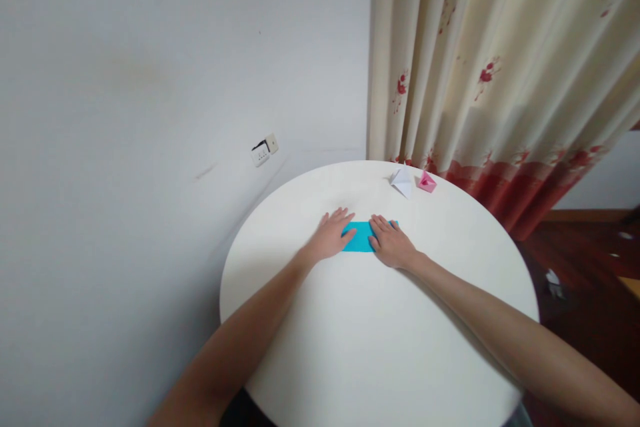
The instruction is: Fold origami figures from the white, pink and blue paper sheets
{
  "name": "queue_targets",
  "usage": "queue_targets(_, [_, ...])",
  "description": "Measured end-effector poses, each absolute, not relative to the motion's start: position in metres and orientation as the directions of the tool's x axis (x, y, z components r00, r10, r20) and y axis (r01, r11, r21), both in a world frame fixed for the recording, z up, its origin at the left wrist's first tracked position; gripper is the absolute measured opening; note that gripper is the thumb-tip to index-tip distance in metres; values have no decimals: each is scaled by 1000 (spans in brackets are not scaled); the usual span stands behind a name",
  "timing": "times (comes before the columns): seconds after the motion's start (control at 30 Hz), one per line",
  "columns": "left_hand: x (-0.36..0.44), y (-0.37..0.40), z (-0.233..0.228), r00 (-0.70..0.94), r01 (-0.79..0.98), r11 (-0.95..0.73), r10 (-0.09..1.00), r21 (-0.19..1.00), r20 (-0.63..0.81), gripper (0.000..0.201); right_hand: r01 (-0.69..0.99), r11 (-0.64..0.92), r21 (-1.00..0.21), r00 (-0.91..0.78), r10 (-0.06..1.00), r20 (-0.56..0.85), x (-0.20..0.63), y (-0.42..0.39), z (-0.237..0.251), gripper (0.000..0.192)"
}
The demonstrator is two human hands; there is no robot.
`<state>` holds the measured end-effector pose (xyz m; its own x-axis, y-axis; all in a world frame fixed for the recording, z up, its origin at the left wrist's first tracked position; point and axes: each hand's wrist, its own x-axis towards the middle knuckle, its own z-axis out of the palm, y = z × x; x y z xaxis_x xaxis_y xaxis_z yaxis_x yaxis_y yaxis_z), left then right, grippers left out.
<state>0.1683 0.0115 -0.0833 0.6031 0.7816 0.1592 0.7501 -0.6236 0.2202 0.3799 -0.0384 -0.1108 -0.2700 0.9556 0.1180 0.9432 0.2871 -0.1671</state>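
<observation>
Blue folded paper [361, 237], centre frame, on round white desk [380, 347].
Left hand [331, 235] and right hand [393, 242]: flat, grip wide, pressing paper ends.

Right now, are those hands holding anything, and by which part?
Nothing is gripped. The left hand and right hand press flat on opposite ends of a blue folded paper strip lying on the round white table.
</observation>
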Motion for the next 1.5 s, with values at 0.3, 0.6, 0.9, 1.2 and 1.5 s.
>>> queue_targets(0.3, [167, 4, -86, 800, 575, -780, 599, 248, 29, 74, 932, 288, -218, -271, 957, 107, 382, -42, -105, 74])
queue_targets(0.6, [153, 14, -80, 809, 563, -782, 588, 268, 18, 81, 877, 411, -247, -408, 911, 67, 397, -46, -94, 89])
queue_targets(0.9, [148, 8, -69, 818, 529, -782, 574, 330, 47, 66, 839, 465, -281, -448, 885, 128, 407, -47, -85, 77])
queue_targets(1.2, [149, 6, -68, 757, 545, -779, 616, 309, 218, 61, 774, 440, -455, -435, 892, 122, 420, -55, -62, 49])
queue_targets(1.5, [158, -1, -57, 469, 626, -732, 628, 268, 621, 43, 643, 388, -661, -276, 922, 272, 423, -43, -60, 39])
